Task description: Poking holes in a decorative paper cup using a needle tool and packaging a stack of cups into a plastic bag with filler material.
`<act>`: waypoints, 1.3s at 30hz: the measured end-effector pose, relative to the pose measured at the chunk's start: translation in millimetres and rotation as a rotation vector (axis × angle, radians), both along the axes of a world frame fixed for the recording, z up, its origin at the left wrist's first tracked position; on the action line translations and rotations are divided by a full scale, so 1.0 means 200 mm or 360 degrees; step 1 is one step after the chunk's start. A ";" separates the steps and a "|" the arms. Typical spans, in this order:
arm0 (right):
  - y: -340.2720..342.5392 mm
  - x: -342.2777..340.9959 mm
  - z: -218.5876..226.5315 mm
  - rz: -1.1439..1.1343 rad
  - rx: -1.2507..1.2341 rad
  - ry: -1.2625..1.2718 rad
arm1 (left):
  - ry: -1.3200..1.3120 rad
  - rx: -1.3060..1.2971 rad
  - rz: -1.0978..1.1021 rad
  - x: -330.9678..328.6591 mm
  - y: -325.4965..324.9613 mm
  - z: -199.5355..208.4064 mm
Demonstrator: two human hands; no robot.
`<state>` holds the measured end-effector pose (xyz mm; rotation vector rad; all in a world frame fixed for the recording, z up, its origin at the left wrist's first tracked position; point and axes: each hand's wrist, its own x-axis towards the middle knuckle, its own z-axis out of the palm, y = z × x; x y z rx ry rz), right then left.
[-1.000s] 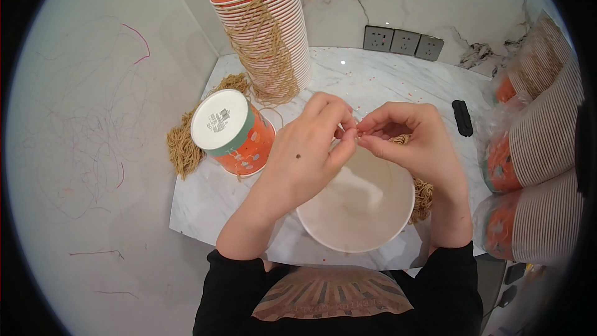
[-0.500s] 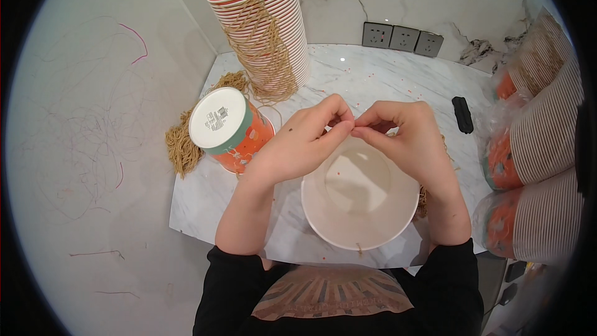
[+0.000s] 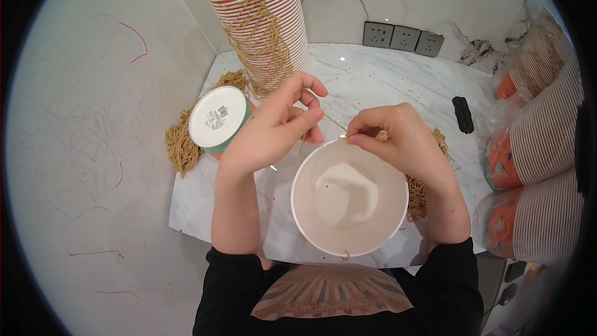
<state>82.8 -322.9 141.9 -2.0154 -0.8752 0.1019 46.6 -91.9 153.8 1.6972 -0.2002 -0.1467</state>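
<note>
A white paper bucket (image 3: pixel 298 211) stands in front of me, its mouth facing up. Above its far rim, a thin tan cord (image 3: pixel 336 122) runs between my two hands. My right hand (image 3: pixel 395 134) pinches the cord at the rim between thumb and forefinger. At the strand's other end, my left hand (image 3: pixel 280 121) has its thumb against the lower fingers, with the forefinger lifted away; the exact grip is partly hidden. A short bit of cord shows at the bucket's near rim. Behind my left forearm, an upside-down bucket (image 3: pixel 217 115) shows its white base and green band.
A tall stack of orange and white buckets (image 3: pixel 273 31), draped with cord, stands at the back left. Tan cord bundles (image 3: pixel 181 143) lie at the left and by my right forearm. More wrapped stacks (image 3: pixel 541 130) line the right side. A black object (image 3: pixel 462 115) lies near them.
My hands have moved apart, the left one going left, drawing a strand of cord into view between them. The bucket has shifted slightly left and turned a little.
</note>
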 end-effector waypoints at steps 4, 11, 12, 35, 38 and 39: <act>0.01 0.02 -0.03 0.0099 0.0028 0.0021 | 0.0134 -0.0084 -0.0076 -0.02 0.00 0.07; 0.00 0.05 -0.03 0.0125 0.0169 0.0157 | 0.0117 0.0141 -0.0046 -0.01 -0.07 0.04; 0.00 0.06 -0.04 0.0121 0.0167 0.0158 | 0.0094 0.0294 0.0011 -0.01 -0.08 0.04; 0.05 0.06 -0.10 -0.0191 0.0154 0.0089 | -0.0274 0.0772 0.0138 0.07 -0.08 -0.06; 0.05 0.05 -0.10 -0.0164 0.0156 0.0093 | -0.0097 0.0532 0.0076 0.10 -0.07 -0.10; 0.05 0.05 -0.10 -0.0163 0.0157 0.0092 | -0.0060 0.0366 0.0054 0.10 -0.07 -0.11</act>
